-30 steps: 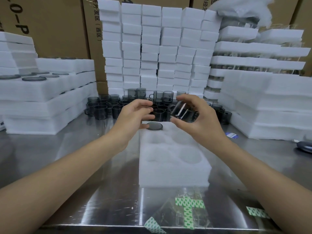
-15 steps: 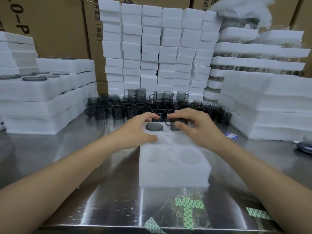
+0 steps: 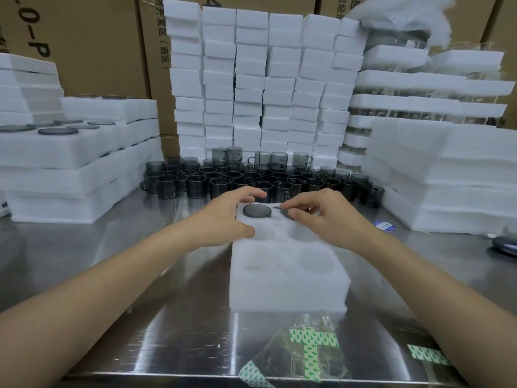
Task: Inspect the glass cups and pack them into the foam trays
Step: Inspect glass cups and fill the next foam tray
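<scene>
Both hands are seen at the far end of a white foam tray point(image 3: 288, 278) lying on the steel bench point(image 3: 112, 247). Left hand point(image 3: 223, 219) is rested on the tray's far-left corner with fingers loosely curved beside a smoked glass cup point(image 3: 256, 210) already seated in the far-left pocket; nothing is gripped by it. Right hand point(image 3: 324, 217) is curled over a second cup point(image 3: 288, 212), which is pinched by the fingertips and sunk into the far-right pocket. Four nearer pockets of the tray are shown unfilled. Beyond the tray, a cluster of loose grey glass cups point(image 3: 251, 177) is stood on the bench, flanked by stacked foam trays point(image 3: 70, 158) and a wall of foam blocks point(image 3: 260, 79)
</scene>
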